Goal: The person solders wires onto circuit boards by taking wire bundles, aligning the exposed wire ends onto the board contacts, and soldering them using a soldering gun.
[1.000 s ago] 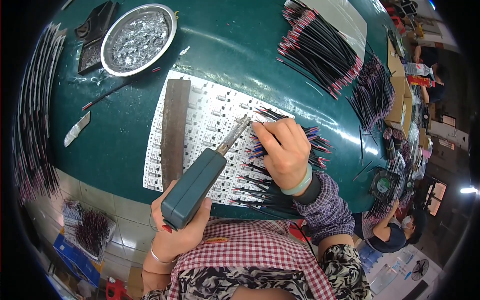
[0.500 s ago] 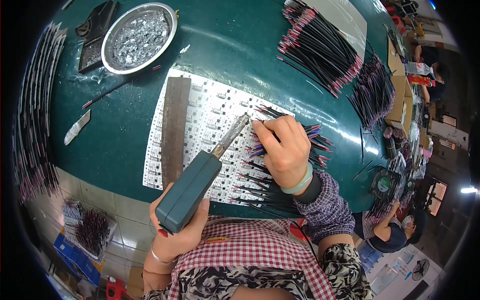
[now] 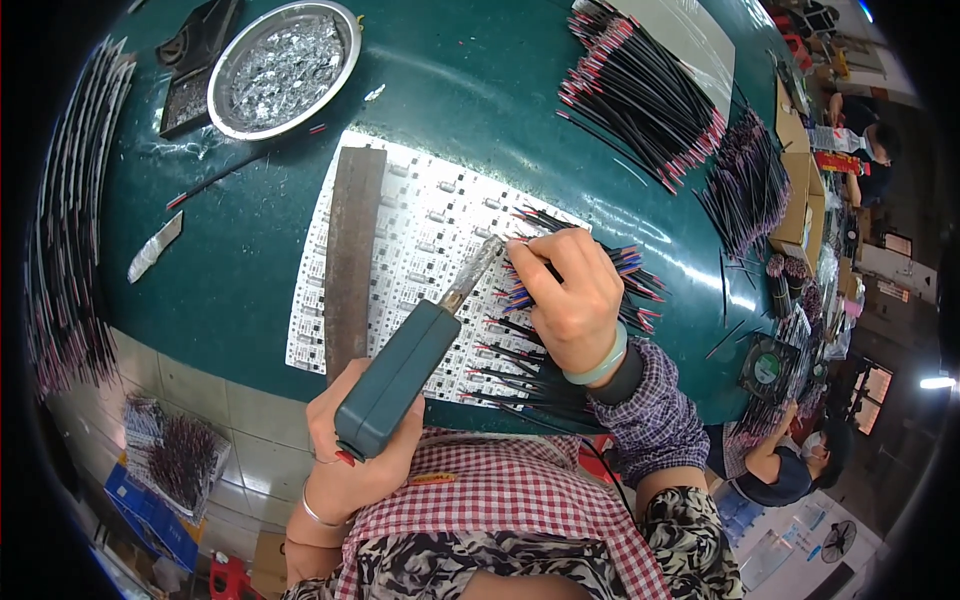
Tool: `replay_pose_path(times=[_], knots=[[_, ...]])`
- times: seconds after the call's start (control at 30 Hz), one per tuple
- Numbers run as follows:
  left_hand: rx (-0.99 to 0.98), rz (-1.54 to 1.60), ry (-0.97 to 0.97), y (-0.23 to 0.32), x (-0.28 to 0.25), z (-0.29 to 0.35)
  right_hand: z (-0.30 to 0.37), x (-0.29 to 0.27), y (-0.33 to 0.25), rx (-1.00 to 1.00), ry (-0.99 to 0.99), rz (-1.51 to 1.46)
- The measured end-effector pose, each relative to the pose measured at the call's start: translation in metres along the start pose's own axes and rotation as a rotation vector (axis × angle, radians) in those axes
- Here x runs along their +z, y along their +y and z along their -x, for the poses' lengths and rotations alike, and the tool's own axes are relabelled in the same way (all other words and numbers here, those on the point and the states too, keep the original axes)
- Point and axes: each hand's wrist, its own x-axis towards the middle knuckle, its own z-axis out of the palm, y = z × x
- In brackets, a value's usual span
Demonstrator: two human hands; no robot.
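My left hand [image 3: 362,482] is wrapped round the dark green body of a soldering iron [image 3: 395,372]. Its thick silvery tip [image 3: 490,250] points up and right, touching or nearly touching the board beside my right fingertips. My right hand [image 3: 578,300], with thumb and forefinger pinched, holds a thin wire whose end is mostly hidden by the fingers. Beneath both lies a white panel of small circuit boards [image 3: 408,225] with rows of components. Several black wires with red and blue ends [image 3: 510,385] stick out along the panel's right side, partly under my right hand.
A brown metal bar [image 3: 352,250] lies across the panel's left part. Beyond stands a metal bowl [image 3: 350,60] of silvery scraps beside a black tray [image 3: 185,110]. Bundles of black wires [image 3: 640,100] lie far right, more strips [image 3: 75,230] at left. Another person [image 3: 800,465] sits at right.
My left hand and the soldering iron have shifted slightly right, bringing the tip closer to my right fingertips. The right hand has barely moved and keeps its pinch.
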Motion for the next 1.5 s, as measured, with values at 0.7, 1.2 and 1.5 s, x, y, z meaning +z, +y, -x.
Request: replay_pose_path(times=[0.7,1.2,1.5], knots=[[-0.090,0.104,0.008,-0.023,-0.009,0.032,0.012,-0.013,-0.013,0.034,-0.003,0.004],[0.047,0.082,0.144,-0.018,0.002,0.022,0.015,0.001,-0.014,0.027,0.029,0.016],[-0.009,0.071,0.029,-0.012,-0.001,0.017,0.013,-0.002,-0.015,-0.001,0.022,-0.005]])
